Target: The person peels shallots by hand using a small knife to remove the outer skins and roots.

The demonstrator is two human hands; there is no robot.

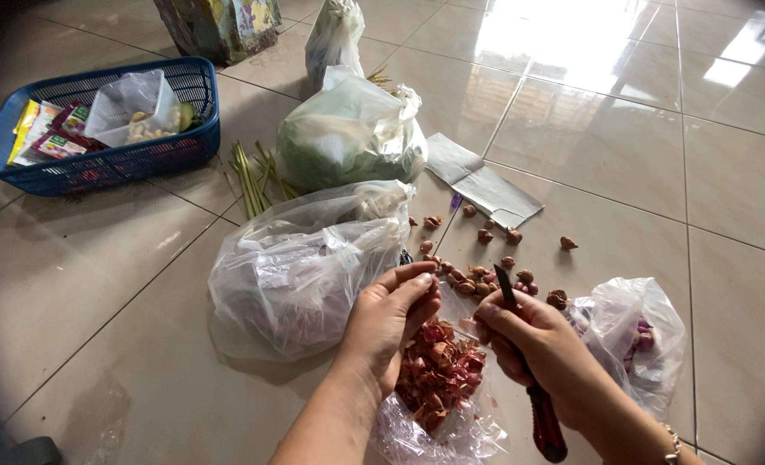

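Left hand (391, 314) cupped, fingers curled inward near scene centre; small item inside hidden, cannot tell what. Right hand (533, 344) just right of it, fist closed around red-handled knife (529, 379); blade points far, tip level with left fingertips. Peel pile (438, 370) on clear plastic directly beneath both hands. Loose shallots (486, 280) just beyond. Glossy tiled floor (718, 189); blue basket (98, 129) far left.

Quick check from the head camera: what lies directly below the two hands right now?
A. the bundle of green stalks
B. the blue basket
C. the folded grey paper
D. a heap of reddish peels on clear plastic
D: the heap of reddish peels sits on clear plastic just under the left hand and the right hand, which grips a knife.
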